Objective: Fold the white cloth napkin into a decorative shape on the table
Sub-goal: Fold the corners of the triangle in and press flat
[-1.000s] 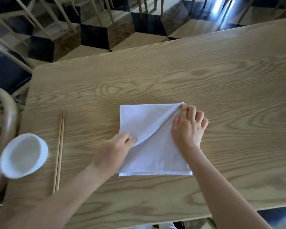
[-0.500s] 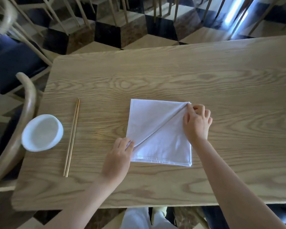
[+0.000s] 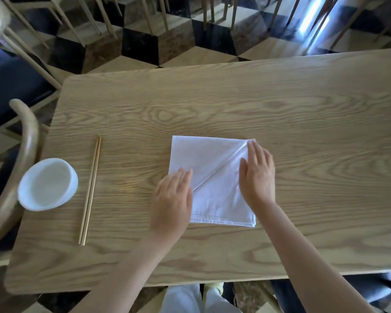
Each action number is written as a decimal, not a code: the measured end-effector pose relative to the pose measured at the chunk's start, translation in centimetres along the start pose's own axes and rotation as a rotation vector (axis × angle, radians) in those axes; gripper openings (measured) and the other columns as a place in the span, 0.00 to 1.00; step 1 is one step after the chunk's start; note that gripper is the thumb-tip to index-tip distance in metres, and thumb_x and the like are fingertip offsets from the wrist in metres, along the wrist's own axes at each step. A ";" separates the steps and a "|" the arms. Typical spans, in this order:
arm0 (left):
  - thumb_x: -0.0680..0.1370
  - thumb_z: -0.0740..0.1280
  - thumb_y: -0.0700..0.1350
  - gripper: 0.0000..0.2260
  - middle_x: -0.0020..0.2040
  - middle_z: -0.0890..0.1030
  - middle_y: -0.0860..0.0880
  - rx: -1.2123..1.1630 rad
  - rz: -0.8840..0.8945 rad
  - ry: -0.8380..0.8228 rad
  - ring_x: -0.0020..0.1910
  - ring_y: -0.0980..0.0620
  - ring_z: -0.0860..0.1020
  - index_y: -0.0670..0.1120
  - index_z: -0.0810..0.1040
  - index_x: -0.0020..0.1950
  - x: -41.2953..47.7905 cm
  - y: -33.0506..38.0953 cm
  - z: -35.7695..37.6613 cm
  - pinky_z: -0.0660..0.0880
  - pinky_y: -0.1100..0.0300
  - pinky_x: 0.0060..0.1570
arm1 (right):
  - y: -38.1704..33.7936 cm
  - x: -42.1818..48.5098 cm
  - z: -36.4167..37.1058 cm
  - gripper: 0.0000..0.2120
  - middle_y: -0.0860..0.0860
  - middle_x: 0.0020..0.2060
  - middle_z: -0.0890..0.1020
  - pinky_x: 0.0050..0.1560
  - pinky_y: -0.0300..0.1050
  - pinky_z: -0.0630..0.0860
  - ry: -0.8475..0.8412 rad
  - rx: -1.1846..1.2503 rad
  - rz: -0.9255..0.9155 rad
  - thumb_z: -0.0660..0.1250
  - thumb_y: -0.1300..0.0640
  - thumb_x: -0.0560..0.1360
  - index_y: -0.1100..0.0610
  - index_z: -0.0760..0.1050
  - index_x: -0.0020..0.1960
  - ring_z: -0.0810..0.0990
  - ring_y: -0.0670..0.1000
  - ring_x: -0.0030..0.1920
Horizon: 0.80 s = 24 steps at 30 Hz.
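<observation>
Both hands (image 3: 257, 175) apparently flat on napkin (image 3: 215, 177).

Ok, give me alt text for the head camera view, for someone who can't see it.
Two bare hands, left hand and right hand, press flat on a white cloth napkin folded with a diagonal crease on a wooden table. To its left lie a pair of chopsticks and a white bowl near the table's edge.

Light oak-grain rectangular wooden table (image 3: 280, 98) with rounded corners. Floor of black, beige, brown cube-pattern tiles (image 3: 140, 45). Pale wooden chairs with dark blue seat cushions (image 3: 11, 86) at left. Bright light reflection (image 3: 312, 16) on floor, upper right.
</observation>
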<state>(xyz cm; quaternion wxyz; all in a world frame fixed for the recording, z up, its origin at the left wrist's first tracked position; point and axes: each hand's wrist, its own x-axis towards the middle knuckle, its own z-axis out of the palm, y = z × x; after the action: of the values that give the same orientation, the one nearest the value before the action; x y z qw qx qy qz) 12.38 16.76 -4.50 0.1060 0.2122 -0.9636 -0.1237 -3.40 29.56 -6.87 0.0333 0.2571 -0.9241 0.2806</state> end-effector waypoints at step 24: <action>0.72 0.69 0.40 0.20 0.66 0.74 0.37 -0.079 0.033 0.002 0.67 0.38 0.70 0.39 0.75 0.63 5.8 3.0 5.4 0.65 0.40 0.66 | 6.0 7.8 -0.9 0.06 0.53 0.42 0.81 0.51 0.52 0.68 -0.076 -0.065 -0.218 0.70 0.61 0.70 0.56 0.81 0.47 0.73 0.59 0.47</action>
<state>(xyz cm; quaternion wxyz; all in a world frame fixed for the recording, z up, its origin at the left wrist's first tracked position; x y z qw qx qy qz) 4.69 17.87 -7.86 0.1170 0.1921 -0.9612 -0.1596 -13.14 30.73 -7.51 0.0370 0.3654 -0.8999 0.2352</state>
